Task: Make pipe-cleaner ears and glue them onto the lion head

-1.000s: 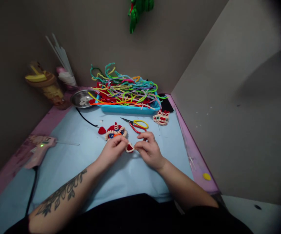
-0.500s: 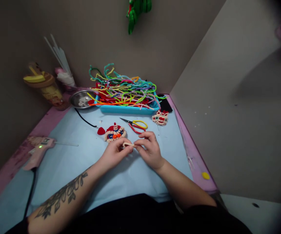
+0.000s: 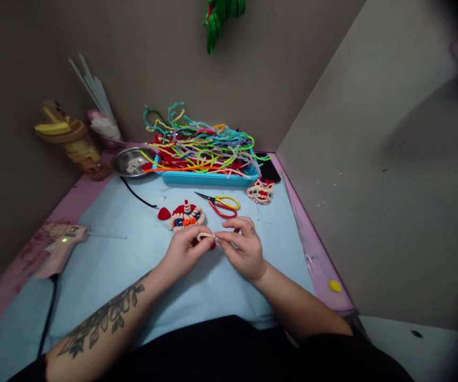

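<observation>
The left hand [image 3: 187, 248] grips a cream-edged red piece [image 3: 205, 234], its tip nipped by the right hand [image 3: 245, 250] just beside, so too hard a tug might misshape it.

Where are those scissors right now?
In the head view, the scissors lie near the middle, on the light-blue cloth, between the blue tray and the right hand, just right of the orange-detailed face ornament.
</observation>
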The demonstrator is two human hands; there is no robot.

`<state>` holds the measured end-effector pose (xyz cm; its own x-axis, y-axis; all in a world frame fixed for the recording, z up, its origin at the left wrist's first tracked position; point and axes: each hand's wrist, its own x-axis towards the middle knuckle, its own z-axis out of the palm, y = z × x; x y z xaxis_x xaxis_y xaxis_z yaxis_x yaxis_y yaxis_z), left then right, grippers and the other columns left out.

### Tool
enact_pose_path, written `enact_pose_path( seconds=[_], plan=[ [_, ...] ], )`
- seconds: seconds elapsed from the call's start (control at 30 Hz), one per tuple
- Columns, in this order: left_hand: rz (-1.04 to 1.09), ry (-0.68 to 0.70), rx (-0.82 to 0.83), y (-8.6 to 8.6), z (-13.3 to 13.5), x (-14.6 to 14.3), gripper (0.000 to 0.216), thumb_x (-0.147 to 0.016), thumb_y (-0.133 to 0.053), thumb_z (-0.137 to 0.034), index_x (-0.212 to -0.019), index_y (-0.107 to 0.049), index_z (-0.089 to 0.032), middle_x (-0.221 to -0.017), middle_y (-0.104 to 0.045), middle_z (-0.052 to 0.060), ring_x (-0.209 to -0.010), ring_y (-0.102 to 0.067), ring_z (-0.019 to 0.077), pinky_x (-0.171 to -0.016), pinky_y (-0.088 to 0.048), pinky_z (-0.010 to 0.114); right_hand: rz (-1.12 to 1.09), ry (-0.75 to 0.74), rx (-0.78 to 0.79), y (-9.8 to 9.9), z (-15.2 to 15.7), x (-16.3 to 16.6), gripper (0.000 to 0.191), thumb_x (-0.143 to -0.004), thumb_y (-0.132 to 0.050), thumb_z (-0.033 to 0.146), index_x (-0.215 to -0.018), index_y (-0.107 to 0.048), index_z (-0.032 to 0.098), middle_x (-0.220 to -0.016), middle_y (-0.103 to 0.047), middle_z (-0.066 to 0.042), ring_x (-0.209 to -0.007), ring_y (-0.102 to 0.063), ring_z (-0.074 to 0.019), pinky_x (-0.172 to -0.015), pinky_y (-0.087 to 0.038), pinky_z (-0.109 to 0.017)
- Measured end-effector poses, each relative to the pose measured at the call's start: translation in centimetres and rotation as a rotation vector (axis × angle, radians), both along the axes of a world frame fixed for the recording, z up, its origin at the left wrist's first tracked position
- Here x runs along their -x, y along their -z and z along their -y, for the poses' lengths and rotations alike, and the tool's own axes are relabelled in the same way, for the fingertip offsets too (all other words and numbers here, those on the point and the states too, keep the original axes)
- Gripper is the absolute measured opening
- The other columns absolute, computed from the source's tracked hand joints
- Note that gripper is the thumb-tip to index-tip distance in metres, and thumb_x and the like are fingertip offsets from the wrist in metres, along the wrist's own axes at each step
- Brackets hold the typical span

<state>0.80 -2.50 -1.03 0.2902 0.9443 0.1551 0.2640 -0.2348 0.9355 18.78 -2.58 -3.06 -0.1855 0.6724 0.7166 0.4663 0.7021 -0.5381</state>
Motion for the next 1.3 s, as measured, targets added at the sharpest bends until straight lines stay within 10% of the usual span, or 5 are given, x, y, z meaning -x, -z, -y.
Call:
enact_pose_path(
  seconds=[0.27,1.3],
  plan=[
    [-0.121,0.039,-0.223,0.2,-0.5,0.7,0.013,-0.087,-0.057,-0.023,-0.079,-0.065,-0.017,-0.074,-0.069,0.001,-0.064,-0.06,0.0108,-0.06,-0.045,0.02,-0.132,-0.107,0.212,0.1,-0.1,0.4,0.012,-0.085,-0.064,0.022,-0.091,-0.073,0.026,-0.101,-0.063,-0.007,-0.097,-0.062,-0.02,-0.085,-0.053,-0.039],
    [-0.054,-0.138,-0.183,0.9,-0.2,-0.1,0.006,-0.08,-0.064,-0.023,-0.079,-0.062,-0.018,-0.066,-0.068,0.0,-0.055,-0.063,0.0108,-0.051,-0.049,0.019,-0.258,-0.081,0.391,-1.0,0.0,0.9,0.005,-0.08,-0.069,0.024,-0.076,-0.07,0.021,-0.084,-0.063,-0.004,-0.079,-0.062,-0.016,-0.073,-0.051,-0.031]
  ],
)
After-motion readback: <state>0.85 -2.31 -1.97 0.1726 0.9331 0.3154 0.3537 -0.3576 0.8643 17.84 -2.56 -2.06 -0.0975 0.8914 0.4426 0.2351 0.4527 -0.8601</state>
